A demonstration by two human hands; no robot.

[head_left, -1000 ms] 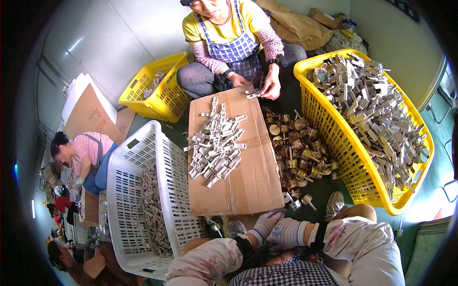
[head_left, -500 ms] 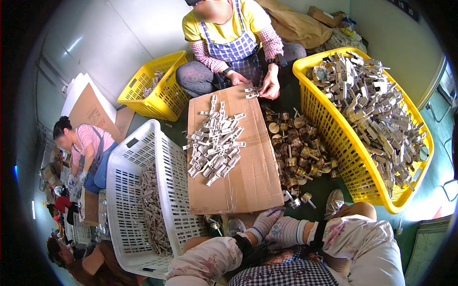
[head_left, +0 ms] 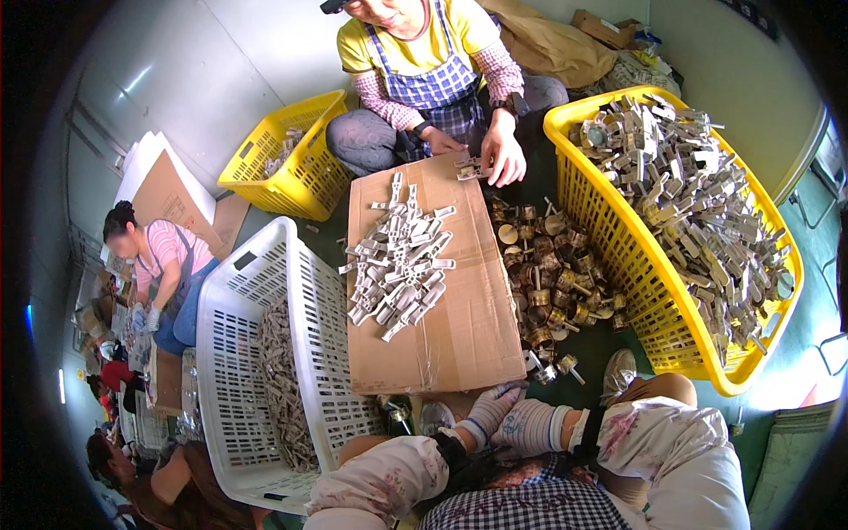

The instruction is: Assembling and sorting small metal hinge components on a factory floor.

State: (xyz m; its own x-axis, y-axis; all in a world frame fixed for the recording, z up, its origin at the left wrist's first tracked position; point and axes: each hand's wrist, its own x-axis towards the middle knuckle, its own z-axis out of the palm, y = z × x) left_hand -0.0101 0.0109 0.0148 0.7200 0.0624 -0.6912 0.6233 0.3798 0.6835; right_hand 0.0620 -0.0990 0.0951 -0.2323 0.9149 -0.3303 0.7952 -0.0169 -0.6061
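Observation:
My left hand [head_left: 491, 412] and my right hand [head_left: 527, 424], both in striped knit gloves, rest against each other by the near edge of the cardboard sheet [head_left: 477, 353]. The left one is closed, its fingers folded over toward the right; anything in them is hidden. The right hand's fingertips are tucked out of sight. On the cardboard lies a heap of pale metal lever-like pieces [head_left: 402, 261], apart from my hands. Across from me, a co-worker's hand [head_left: 503, 159] touches small metal pieces [head_left: 473, 169] at the far right corner.
A white basket [head_left: 300, 353] of small parts stands left, a full yellow basket [head_left: 676, 305] of metal parts right. Brassy round parts with stems [head_left: 556, 274] lie on the floor between cardboard and yellow basket. Another yellow basket [head_left: 300, 194] is far left. Other people sit at left.
The co-worker opposite has raised their head and shifted the hand at the metal pieces slightly. At left, another person has leaned a little. My hands stay in place.

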